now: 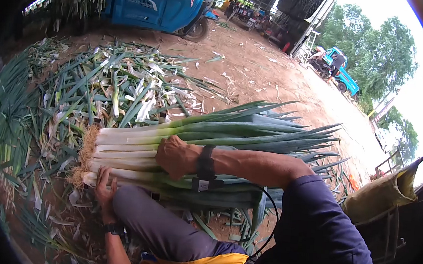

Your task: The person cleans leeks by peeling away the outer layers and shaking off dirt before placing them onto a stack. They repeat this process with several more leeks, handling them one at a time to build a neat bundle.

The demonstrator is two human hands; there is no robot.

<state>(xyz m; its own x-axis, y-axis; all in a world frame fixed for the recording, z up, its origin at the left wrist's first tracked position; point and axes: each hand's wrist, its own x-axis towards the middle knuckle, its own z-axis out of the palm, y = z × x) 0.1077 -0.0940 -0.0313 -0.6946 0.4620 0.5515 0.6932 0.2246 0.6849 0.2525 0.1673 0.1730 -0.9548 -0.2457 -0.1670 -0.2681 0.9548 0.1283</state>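
Reddish bare earth (247,60) spreads beyond the fingers in the head view, with a blue cargo vehicle (149,5) parked at the far edge and a litter of stripped leaves (121,78) strewn between it and the hands. Directly under the fingers lies the row of long green onions (131,141), packed side by side, with their hairy roots (89,147) just past the left fingertips and their dark leaf tops (271,131) running out under the right forearm and beyond it. The left hand (104,188) rests at the near edge of the row, close to the root ends; its fingers lie on the nearest white shank with the thumb a little apart, and no firm pinch shows. The right hand (172,156) is on top of the shanks, farther toward the leaves, its fingers curled downward; their tips are hidden, so whether they grip or only press, I cannot tell. A bent trouser leg (157,224) sits just beside the left fingers, against the near side of the row. The step in hand looks like steadying and evening the row, judging by how closely the root ends line up. The next move seems to call for light, level pressure from both hands, so that the shanks stay parallel and the outer onions do not roll away.
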